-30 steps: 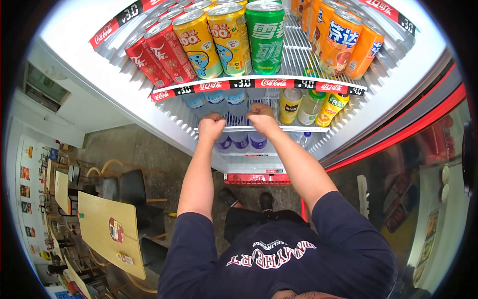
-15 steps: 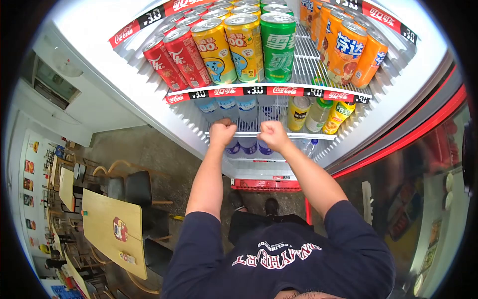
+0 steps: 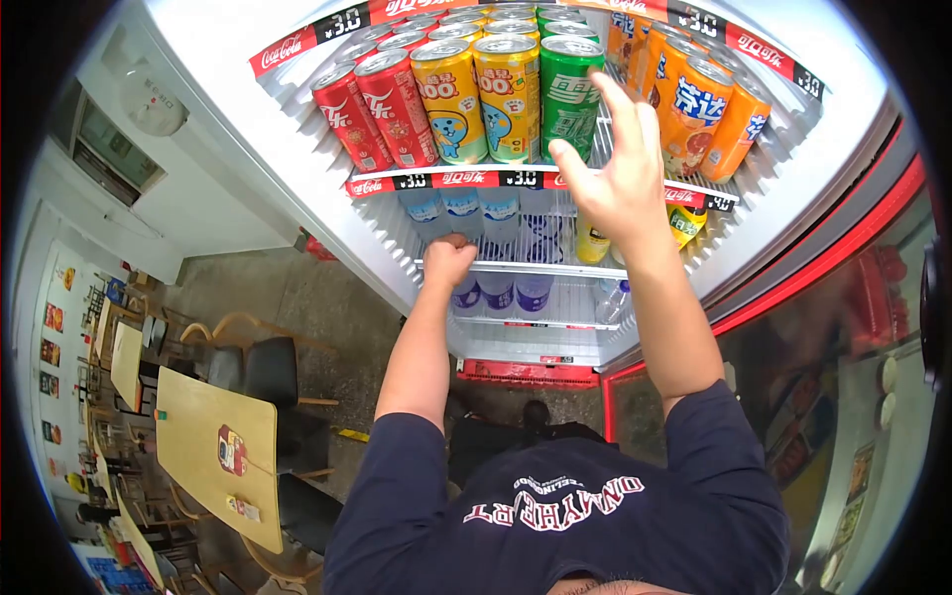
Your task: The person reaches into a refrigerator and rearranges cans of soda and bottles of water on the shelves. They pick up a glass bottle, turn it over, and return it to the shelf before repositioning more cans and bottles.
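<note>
My right hand [image 3: 623, 183] is raised in front of the top shelf, thumb and fingers spread, nothing in them. Its fingertips overlap the right side of a green can [image 3: 570, 94]. To the left of that can stand yellow cans [image 3: 506, 99] and red cans [image 3: 397, 109]; orange cans [image 3: 699, 104] are on the right. Lower down, my left hand [image 3: 449, 261] is closed at the front edge of the second shelf [image 3: 535, 266], just below clear bottles with blue labels [image 3: 459, 203]. What its fingers hold is hidden.
A red-framed glass door [image 3: 793, 278] stands open on the right. Purple-labelled bottles [image 3: 496, 291] occupy a lower shelf. Price strips [image 3: 456, 180] run along the shelf front. To the left are a wooden table [image 3: 198, 416] and dark chairs [image 3: 273, 372].
My right hand has left the second shelf's edge, risen to the green can and opened from a fist. My left hand remains closed at the shelf edge. The view has shifted slightly.
</note>
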Demonstrator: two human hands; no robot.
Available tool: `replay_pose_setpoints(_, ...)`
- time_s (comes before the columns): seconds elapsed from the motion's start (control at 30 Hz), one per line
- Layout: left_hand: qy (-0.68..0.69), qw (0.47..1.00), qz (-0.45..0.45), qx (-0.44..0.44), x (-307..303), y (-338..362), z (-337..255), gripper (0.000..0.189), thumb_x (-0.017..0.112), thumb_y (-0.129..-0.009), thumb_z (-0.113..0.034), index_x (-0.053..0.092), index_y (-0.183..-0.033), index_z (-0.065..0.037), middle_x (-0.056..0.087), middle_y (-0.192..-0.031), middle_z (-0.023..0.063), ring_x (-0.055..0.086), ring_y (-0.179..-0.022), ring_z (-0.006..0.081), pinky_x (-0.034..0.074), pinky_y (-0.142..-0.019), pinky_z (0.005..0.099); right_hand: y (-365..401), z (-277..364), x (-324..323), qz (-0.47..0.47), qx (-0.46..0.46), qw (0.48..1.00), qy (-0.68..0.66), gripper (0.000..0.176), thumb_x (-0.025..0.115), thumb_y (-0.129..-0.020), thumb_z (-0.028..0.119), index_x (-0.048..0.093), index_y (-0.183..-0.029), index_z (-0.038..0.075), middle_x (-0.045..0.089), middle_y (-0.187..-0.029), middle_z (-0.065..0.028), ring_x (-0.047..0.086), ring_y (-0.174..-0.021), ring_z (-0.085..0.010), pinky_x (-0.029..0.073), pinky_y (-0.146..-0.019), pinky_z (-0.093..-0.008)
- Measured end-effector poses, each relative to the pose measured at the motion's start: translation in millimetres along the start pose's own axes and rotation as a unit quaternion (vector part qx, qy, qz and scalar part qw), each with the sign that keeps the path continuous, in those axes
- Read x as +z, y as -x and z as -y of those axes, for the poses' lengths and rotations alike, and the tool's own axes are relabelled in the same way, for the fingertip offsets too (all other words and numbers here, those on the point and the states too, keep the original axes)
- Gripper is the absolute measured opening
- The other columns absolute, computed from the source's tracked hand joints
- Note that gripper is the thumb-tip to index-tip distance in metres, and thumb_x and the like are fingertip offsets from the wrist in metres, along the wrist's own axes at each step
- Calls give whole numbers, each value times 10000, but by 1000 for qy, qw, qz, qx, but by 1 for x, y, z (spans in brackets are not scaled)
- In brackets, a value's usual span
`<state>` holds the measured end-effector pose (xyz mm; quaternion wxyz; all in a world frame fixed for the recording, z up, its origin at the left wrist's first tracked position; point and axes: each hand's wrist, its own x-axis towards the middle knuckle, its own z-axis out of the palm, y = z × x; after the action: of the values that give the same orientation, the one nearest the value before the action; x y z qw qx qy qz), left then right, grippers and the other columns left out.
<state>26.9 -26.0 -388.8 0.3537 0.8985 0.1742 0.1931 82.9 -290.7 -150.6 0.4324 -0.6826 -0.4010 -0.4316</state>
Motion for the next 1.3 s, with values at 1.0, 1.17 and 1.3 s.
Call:
replay_pose_setpoints(1.0,122,988,84,34,-21,11,0,330,713,-850,-226,524,-661,-33,484,-565,59,441,-533,154,392,-528,355,37,8,-56,-120,106,970,-183,885,873,-746,61,361,-1462,-31,553,-1310,-159,620,-1151,-232,529,-982,-358)
replay_pose_setpoints(1.17,208,972,107,33,-50,41,10,293,766,-872,-172,556,-702,-62,465,-568,-47,414,-571,58,366,-523,280,59,36,-70,-21,4,984,-179,911,916,-718,279,403,-1408,-24,556,-1248,-195,608,-1112,-309,514,-958,-449)
replay_pose_setpoints(1.3,268,959,82,31,-46,70,18,207,793,-852,-150,618,-845,-40,566,-674,-23,505,-635,59,436,-594,258,91,49,-28,126,-31,983,-132,754,922,-673,177,519,-1289,11,597,-1178,-192,632,-1069,-326,526,-911,-425)
